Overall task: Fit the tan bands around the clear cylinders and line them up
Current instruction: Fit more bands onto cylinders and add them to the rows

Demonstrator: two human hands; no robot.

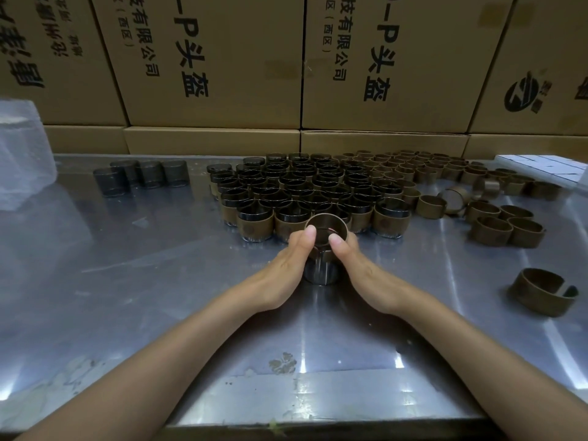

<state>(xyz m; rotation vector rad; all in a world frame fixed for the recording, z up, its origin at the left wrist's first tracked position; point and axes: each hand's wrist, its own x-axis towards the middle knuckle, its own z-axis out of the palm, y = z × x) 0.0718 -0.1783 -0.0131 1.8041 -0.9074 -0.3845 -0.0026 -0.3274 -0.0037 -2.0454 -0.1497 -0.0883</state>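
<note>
Both arms reach out from the near edge of the shiny metal table [191, 313], and I go across from the left side.

Far left I see a cloudy plastic bag [22, 154]. I cannot tell what is in it. Next come four bare cylinders [143, 175] in a short row, with no bands on yet.

Then comes the big group of finished cylinders [305, 192]. They stand close together in rows, each with a tan band round it. That is the done part, and it is a lot.

In the middle, just in front of that group, my left hand [286, 265] and my right hand [359, 265] work on one clear cylinder [319, 272] that stands on the table. Each hand is curled round the tan band [326, 222], with a thumb on its near rim. I think the band sits only on the top of the cylinder and must go lower.

To the right lie many loose bands [461, 176], spread about, some touching. One band [542, 291] lies alone near the right edge. A white tray [541, 167] sits at the far right, and I cannot tell what it holds.

Behind it all stand brown cardboard boxes [222, 58], closed.

I think most of the job is done. Only four bare cylinders show, but many bands are left.
</note>
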